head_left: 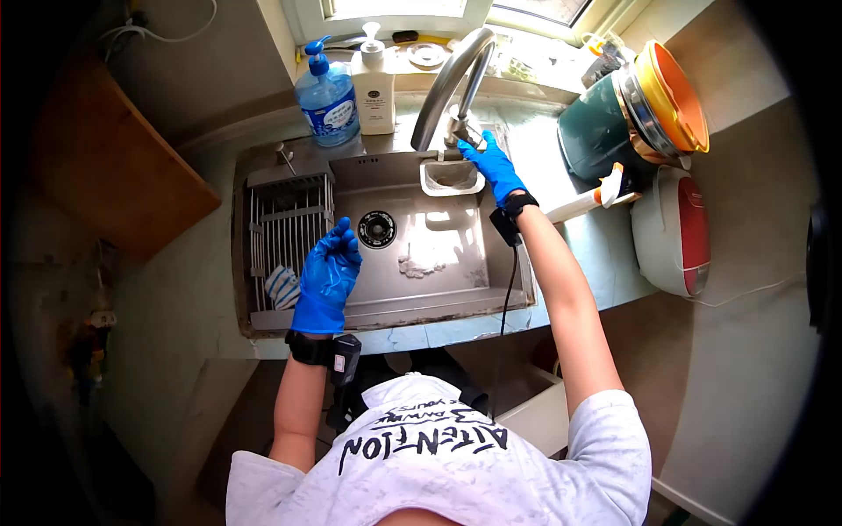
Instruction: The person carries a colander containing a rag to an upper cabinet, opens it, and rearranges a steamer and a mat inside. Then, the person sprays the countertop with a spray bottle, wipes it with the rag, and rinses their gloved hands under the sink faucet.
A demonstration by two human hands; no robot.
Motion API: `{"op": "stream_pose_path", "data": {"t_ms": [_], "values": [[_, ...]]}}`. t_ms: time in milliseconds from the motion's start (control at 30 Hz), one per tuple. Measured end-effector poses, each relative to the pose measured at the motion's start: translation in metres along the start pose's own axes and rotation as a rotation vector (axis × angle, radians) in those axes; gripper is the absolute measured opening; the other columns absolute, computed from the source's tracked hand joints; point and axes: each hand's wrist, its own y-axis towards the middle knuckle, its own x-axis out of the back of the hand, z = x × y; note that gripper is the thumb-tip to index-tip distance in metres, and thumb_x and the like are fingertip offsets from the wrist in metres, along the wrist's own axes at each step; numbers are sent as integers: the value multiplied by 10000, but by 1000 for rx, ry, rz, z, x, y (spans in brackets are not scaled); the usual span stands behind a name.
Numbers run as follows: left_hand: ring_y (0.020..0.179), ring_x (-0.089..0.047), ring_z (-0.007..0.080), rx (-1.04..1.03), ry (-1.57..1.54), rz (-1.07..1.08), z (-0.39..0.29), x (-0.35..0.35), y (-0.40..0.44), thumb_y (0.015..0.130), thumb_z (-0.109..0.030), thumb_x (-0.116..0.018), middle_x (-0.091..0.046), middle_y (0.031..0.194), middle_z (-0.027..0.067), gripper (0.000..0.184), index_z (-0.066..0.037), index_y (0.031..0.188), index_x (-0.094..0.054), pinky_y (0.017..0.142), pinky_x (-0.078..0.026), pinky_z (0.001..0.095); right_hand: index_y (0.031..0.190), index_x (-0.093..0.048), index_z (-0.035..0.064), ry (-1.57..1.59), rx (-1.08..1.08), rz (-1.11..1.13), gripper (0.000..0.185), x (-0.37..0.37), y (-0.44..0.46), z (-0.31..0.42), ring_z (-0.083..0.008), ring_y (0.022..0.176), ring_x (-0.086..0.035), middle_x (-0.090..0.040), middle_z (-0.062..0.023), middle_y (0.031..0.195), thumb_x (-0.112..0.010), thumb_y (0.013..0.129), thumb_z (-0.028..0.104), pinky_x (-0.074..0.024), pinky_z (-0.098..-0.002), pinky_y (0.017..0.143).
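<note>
My right hand (492, 166), in a blue glove, reaches to the base of the metal faucet (455, 83), its fingers at the lever; how they close on it is too small to tell. Over the left part of the steel sink (399, 298) hangs my left hand (331, 267), also gloved in blue, its fingers bent together; anything between them is hidden. The drain (377, 229) lies just right of its fingertips. Beside that hand, a striped cloth (282, 287) rests on the metal drying rack (285, 219). A small strainer tray (452, 178) sits below the faucet.
Behind the sink stand a blue soap bottle (328, 105) and a white pump bottle (374, 92). To the right are a dark green pot (596, 127), an orange basin (674, 92) and a red-and-white appliance (671, 230). A wooden board (132, 167) is at the left.
</note>
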Motion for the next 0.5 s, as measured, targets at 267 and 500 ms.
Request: {"op": "stream_pose_path", "data": {"t_ms": [267,500], "values": [[1091,-432,307,109,-138,22,51,-35,44,845,-173,-367,-449,1148,230,406,65,1172,-392,907,-396,347,1182,-409,99,-37,393,-185,361,-31,37,-30,-357,601,-535,-548,-208,693,-418,839,211,-398,-414,531],[1048,-468,271,-9,112,39,63,-22,85,844,-105,-405,-462,1106,223,321,59,1119,-425,864,-427,312,1284,-226,38,3,273,-57,540,-27,38,-42,-247,518,-500,-525,-161,634,-460,833,222,-398,-370,511]]}}
